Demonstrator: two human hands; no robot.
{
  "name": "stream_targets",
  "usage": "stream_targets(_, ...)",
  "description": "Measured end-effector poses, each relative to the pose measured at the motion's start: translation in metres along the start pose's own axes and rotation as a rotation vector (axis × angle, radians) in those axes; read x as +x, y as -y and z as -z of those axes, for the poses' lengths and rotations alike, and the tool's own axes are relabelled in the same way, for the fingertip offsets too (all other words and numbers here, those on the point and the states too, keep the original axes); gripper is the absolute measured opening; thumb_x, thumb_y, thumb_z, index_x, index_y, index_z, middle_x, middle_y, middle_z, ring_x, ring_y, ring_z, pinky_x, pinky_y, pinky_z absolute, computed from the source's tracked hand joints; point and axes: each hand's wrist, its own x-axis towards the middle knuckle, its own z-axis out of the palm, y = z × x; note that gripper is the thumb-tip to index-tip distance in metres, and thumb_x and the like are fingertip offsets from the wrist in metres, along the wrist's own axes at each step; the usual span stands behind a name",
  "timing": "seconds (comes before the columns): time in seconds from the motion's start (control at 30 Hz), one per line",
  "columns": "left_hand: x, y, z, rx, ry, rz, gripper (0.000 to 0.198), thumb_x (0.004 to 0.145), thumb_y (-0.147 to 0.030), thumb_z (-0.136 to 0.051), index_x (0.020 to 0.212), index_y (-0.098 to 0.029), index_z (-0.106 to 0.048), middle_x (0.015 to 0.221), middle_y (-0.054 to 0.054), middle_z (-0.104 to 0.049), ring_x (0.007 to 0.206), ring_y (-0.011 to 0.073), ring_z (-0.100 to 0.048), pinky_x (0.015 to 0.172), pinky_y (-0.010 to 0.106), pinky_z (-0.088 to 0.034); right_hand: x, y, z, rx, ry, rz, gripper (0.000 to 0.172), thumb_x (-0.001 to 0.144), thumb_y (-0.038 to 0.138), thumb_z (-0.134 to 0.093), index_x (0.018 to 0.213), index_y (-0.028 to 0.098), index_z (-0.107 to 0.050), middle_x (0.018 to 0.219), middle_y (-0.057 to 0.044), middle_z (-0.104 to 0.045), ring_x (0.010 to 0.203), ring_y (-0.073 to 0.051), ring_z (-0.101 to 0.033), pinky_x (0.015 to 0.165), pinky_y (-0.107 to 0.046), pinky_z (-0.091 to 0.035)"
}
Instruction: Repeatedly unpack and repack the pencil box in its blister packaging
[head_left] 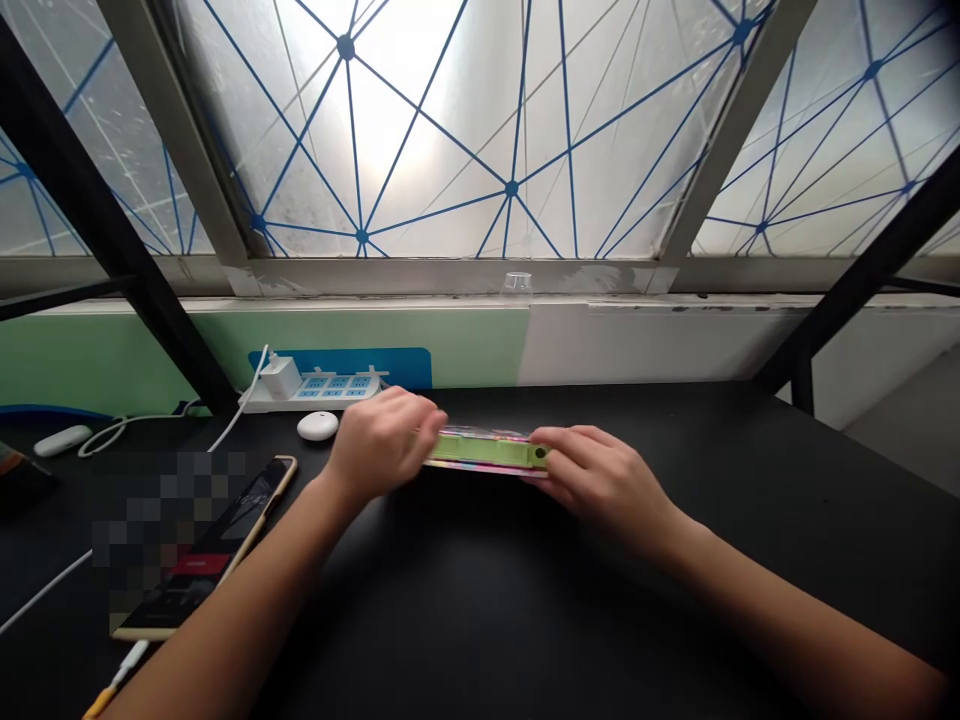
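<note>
A flat green strip-like object point(487, 450) with pink and multicoloured edges and some clear plastic on top is held level above the black table. My left hand point(390, 440) is closed on its left end, back of the hand up, hiding that end. On the right end, beside a small dark round hole, the thumb and fingers of my right hand point(592, 475) pinch it.
A phone point(255, 510) with a cable lies on the black table point(465, 610) by my left forearm. Behind it are a white oval case point(317, 426) and a power strip point(337, 388) with a charger. Black metal bars slant up at both sides before the window.
</note>
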Motion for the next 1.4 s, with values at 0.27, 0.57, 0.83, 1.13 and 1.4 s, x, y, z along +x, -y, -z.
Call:
stream_targets(0.27,-0.02,0.016,-0.033,0.341,0.445,-0.125,0.052,0.079,-0.05,-0.074,0.127,-0.031,-0.063,0.136,0.011,-0.06,0.127,0.0374,-0.049,0.11,0.05,-0.03,-0.004,0.009,-0.028,0.228,0.205,0.073,0.008,0.089,0.02,-0.058,0.092,0.02,-0.065,0.119,-0.012,-0.067,0.106,-0.03,-0.062,0.085,-0.044,-0.054)
stream_targets(0.57,-0.023,0.018,-0.028,0.515,0.584,-0.082,0.071,0.077,-0.056,-0.073,0.14,-0.032,-0.052,0.124,0.014,-0.06,0.112,0.0374,-0.054,0.101,0.049,-0.037,-0.007,-0.013,-0.027,0.558,0.274,-0.261,0.04,0.083,0.041,-0.072,0.116,0.025,-0.058,0.133,-0.013,-0.06,0.123,-0.03,-0.056,0.099,-0.047,-0.049)
stream_targets(0.83,-0.022,0.018,-0.035,0.511,0.496,-0.172,0.075,0.076,-0.045,-0.078,0.144,-0.036,-0.048,0.13,0.014,-0.055,0.119,0.0401,-0.049,0.107,0.054,-0.03,-0.014,-0.034,-0.036,0.509,0.381,-0.327,0.088,0.074,0.054,-0.075,0.146,0.024,-0.035,0.142,-0.017,-0.052,0.133,-0.036,-0.048,0.112,-0.061,-0.032)
stream_targets(1.13,-0.016,0.012,-0.032,0.536,0.446,-0.303,0.082,0.079,-0.048,-0.075,0.151,-0.033,-0.04,0.143,0.016,-0.047,0.131,0.0416,-0.041,0.112,0.056,-0.021,-0.005,-0.023,-0.026,0.326,0.146,-0.236,0.08,0.07,0.049,-0.078,0.136,0.024,-0.04,0.132,-0.017,-0.059,0.126,-0.035,-0.054,0.113,-0.063,-0.027)
stream_targets(1.4,0.002,0.017,-0.005,0.676,0.235,-0.312,0.067,0.081,-0.061,-0.069,0.136,-0.024,-0.056,0.127,0.016,-0.062,0.12,0.0394,-0.054,0.115,0.059,-0.018,-0.005,-0.026,-0.018,0.251,0.049,-0.128,0.08,0.073,0.055,-0.079,0.133,0.019,-0.041,0.128,-0.02,-0.055,0.121,-0.037,-0.052,0.102,-0.055,-0.041)
